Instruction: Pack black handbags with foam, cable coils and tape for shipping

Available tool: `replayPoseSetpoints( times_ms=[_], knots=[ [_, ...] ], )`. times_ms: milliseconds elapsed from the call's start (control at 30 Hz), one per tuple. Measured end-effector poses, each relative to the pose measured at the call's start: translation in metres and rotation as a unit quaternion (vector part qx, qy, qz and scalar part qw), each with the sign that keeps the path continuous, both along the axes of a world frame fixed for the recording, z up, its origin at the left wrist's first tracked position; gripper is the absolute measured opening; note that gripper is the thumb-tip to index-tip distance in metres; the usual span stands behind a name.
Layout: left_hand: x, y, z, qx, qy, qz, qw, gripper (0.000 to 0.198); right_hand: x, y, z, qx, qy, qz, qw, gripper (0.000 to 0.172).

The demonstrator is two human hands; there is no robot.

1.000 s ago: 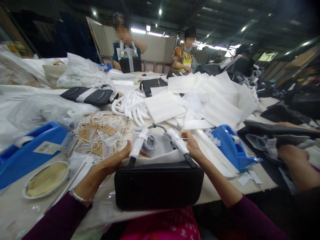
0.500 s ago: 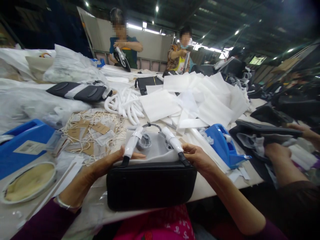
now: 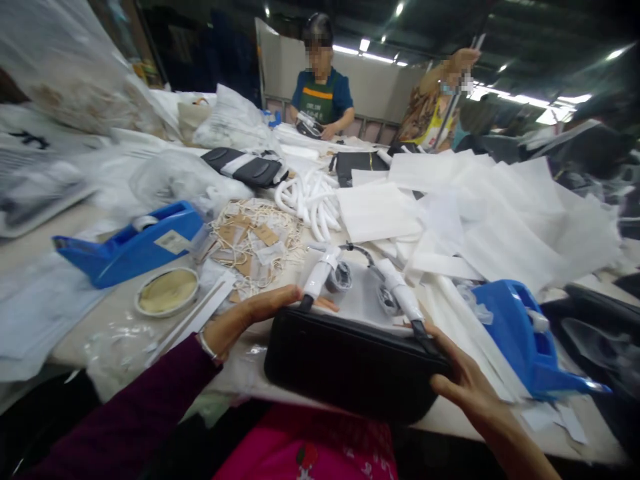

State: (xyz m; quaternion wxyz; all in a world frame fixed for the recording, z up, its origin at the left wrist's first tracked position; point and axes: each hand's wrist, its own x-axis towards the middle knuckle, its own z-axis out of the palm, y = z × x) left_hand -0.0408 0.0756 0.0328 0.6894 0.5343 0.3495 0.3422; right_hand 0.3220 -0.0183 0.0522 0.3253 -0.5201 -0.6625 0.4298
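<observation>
A black bag (image 3: 350, 363) stands at the table's front edge, its handle wrapped in white foam and clear film. My left hand (image 3: 255, 317) holds the bag's upper left corner, fingers behind the rim. Around the right end my right hand (image 3: 463, 373) grips, thumb on the front face and fingers along the top corner. Coiled straps in clear wrap (image 3: 340, 277) lie against a whitish sheet behind the rim. The bag's inside is hidden.
Blue tape dispensers stand left (image 3: 135, 243) and right (image 3: 525, 340). White foam sheets (image 3: 475, 207), foam tubes (image 3: 315, 200), corded tags (image 3: 255, 243) and a round tin (image 3: 167, 292) cover the table. Two people (image 3: 323, 93) work across it.
The view has turned left, so the bag appears farther right and tilted. My right hand has shifted from the handle base to the bag's right end. One person opposite has raised an arm.
</observation>
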Motion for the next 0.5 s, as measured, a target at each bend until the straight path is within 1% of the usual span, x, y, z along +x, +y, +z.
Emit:
replayPoseSetpoints(
  times_ms=[67, 100, 133, 233, 267, 367, 433, 467, 500],
  knots=[
    [-0.003, -0.003, 0.004, 0.059, 0.002, -0.109, 0.992, 0.067, -0.004, -0.005, -0.007, 0.061, -0.061, -0.044, 0.995, 0.049],
    [-0.005, -0.005, 0.007, 0.087, 0.006, -0.148, 0.985, 0.073, -0.008, -0.006, -0.010, 0.089, -0.082, -0.061, 0.991, 0.042],
    [-0.006, -0.007, 0.009, 0.107, 0.011, -0.167, 0.980, 0.077, -0.012, -0.007, -0.012, 0.113, -0.096, -0.073, 0.986, 0.036],
    [-0.010, -0.013, 0.010, 0.118, 0.021, -0.193, 0.974, 0.077, -0.024, -0.008, -0.017, 0.146, -0.111, -0.104, 0.978, 0.023],
    [-0.011, -0.014, 0.009, 0.111, 0.027, -0.198, 0.974, 0.074, -0.027, -0.008, -0.018, 0.148, -0.116, -0.115, 0.975, 0.022],
    [-0.012, -0.017, 0.004, 0.100, 0.053, -0.197, 0.974, 0.061, -0.030, -0.009, -0.018, 0.151, -0.148, -0.135, 0.968, 0.028],
    [-0.012, -0.017, 0.003, 0.101, 0.061, -0.185, 0.976, 0.053, -0.032, -0.009, -0.009, 0.193, -0.188, -0.143, 0.952, 0.027],
    [-0.012, -0.017, 0.002, 0.103, 0.061, -0.182, 0.976, 0.051, -0.034, -0.008, -0.002, 0.233, -0.213, -0.154, 0.936, 0.025],
    [-0.012, -0.016, 0.002, 0.106, 0.061, -0.183, 0.975, 0.050, -0.039, -0.007, 0.007, 0.280, -0.240, -0.163, 0.915, 0.028]
  ],
)
